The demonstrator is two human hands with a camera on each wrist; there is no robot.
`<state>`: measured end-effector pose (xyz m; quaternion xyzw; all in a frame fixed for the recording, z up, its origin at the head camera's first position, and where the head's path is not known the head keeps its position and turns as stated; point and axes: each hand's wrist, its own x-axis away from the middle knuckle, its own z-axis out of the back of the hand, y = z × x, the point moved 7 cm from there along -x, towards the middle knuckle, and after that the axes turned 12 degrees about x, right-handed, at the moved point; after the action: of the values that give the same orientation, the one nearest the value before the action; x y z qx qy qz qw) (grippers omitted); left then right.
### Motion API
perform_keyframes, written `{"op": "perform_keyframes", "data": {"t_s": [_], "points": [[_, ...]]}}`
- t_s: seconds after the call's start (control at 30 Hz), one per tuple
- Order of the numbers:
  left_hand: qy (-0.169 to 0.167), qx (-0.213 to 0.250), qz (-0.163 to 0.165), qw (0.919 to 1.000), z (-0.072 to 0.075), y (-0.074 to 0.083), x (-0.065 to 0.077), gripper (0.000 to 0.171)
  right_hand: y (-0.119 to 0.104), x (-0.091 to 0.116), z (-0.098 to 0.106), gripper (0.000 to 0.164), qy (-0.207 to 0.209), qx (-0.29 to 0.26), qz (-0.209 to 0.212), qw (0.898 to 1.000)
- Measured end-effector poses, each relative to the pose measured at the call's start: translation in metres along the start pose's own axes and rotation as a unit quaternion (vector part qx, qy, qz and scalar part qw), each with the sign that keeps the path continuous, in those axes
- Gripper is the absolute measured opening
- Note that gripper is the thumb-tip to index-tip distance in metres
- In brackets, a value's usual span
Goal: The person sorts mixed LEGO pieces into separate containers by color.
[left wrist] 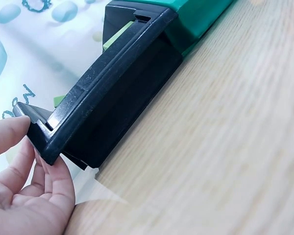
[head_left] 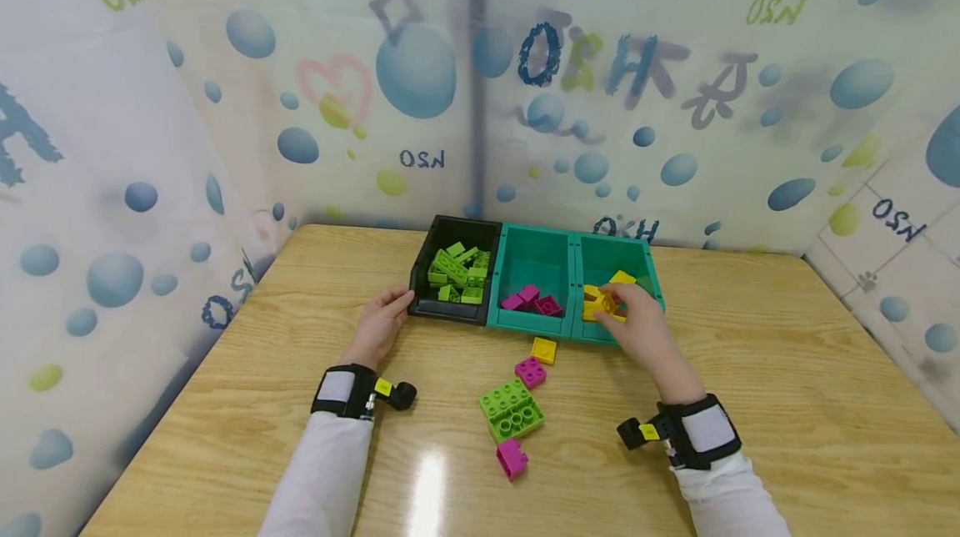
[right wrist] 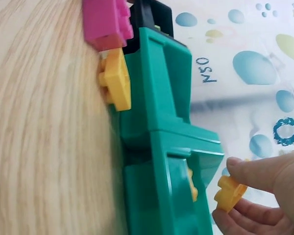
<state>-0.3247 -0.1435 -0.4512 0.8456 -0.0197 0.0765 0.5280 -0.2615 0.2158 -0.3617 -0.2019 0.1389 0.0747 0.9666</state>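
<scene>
My left hand (head_left: 377, 327) holds the front left corner of a black bin (head_left: 450, 310), thumb on the rim and fingers beneath in the left wrist view. Green toy building bricks (head_left: 452, 267) fill part of that bin. Over the right teal bin (head_left: 613, 252), my right hand (head_left: 643, 328) pinches a yellow toy building brick (right wrist: 230, 192) between thumb and fingers. Other yellow bricks (head_left: 622, 278) lie inside that bin, partly hidden by the hand. Several magenta bricks (head_left: 529, 295) sit in the middle teal bin (head_left: 537, 255).
On the wooden table (head_left: 765, 370), in front of the joined bins, lie a yellow brick (head_left: 543, 351), a magenta brick (head_left: 531, 372), green bricks (head_left: 512, 409) and another magenta brick (head_left: 512, 459). A patterned curtain (head_left: 337, 187) hangs behind the table.
</scene>
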Motion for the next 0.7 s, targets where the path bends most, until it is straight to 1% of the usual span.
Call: {"op": "perform_keyframes", "data": {"t_s": [0.2,0.37,0.53,0.7], "points": [[-0.001,-0.001,0.002,1.0,0.001,0.0,0.0,0.003,0.009,-0.002,-0.005,0.036,-0.003,0.005,-0.024,1.0],[0.0,-0.002,0.004,1.0,-0.001,0.0,0.0,0.004,0.016,-0.003,-0.009,0.037,-0.022,0.011,-0.041,0.999],[-0.008,0.006,0.004,0.9999,-0.003,0.001,0.0,0.005,0.02,-0.002,-0.016,0.038,-0.044,0.023,-0.04,0.998],[-0.01,0.011,0.005,0.9999,-0.002,0.0,0.0,0.004,0.023,-0.001,-0.019,0.039,-0.05,0.034,-0.035,0.998]]}}
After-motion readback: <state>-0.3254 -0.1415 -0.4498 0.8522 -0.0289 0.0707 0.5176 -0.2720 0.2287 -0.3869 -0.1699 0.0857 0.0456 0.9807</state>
